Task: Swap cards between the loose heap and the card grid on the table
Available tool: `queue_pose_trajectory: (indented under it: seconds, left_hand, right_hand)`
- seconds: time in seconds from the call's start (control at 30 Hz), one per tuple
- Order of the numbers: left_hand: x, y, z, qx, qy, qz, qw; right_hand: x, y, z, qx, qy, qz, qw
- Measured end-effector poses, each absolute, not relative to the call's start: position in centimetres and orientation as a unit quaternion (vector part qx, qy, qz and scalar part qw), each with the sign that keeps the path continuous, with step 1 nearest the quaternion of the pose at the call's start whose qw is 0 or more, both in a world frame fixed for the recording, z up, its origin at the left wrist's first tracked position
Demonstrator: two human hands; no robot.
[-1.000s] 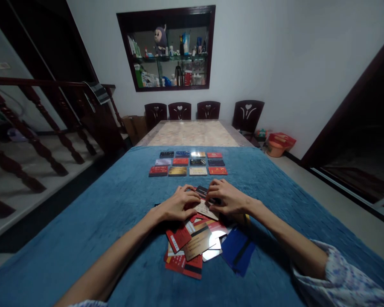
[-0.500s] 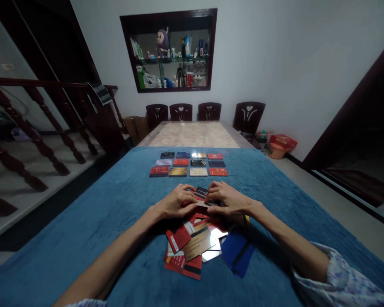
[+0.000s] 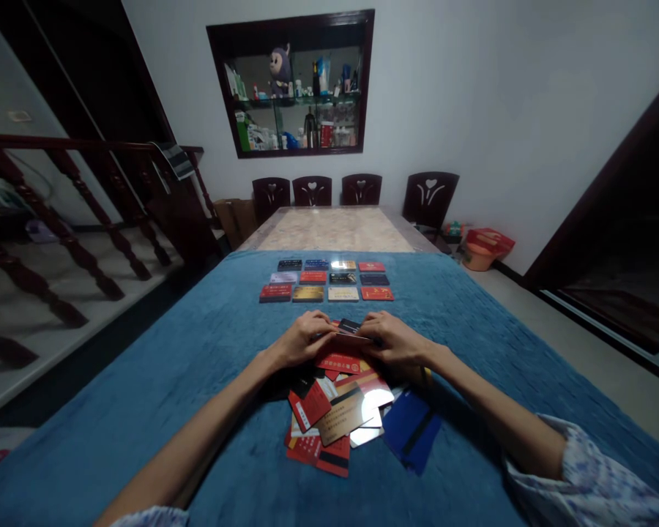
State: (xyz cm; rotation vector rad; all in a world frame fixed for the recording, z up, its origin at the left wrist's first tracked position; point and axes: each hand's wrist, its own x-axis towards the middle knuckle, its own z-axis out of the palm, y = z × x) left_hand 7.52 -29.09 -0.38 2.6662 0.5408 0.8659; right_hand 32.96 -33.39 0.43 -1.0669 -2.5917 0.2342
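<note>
My left hand (image 3: 306, 339) and my right hand (image 3: 394, 338) face each other over a loose heap of plastic cards. Between them both grip a thin card (image 3: 354, 337), seen nearly edge-on, with fingers and thumbs closed at its two ends. Just behind it lies a black card (image 3: 349, 325). The heap below shows a red card (image 3: 337, 361), a gold card (image 3: 343, 416) with a dark stripe, and a blue card (image 3: 413, 430) at the right. Farther off, stacks of cards stand in rows, among them a red stack (image 3: 276, 293) and a gold stack (image 3: 308, 293).
A blue cloth (image 3: 225, 322) covers the near part of the table; the marble-patterned top (image 3: 334, 227) shows beyond. Dark chairs (image 3: 431, 196) stand at the far end. A wooden railing (image 3: 82, 241) runs along the left, and an orange bin (image 3: 480, 256) is at the right.
The card between my hands has been raised and tipped to nearly edge-on, with both hands slightly higher. More of the red card beneath now shows. The view has shifted slightly.
</note>
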Motion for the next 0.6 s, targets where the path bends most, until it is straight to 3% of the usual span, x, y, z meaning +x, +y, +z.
queue_pose_trajectory:
  seconds: [0.6]
  left_hand:
    - [7.77, -29.19, -1.11, 0.892, 0.254, 0.331, 0.175]
  right_hand:
    - [33.19, -32.88, -0.34, -0.399, -0.891, 0.077, 0.205]
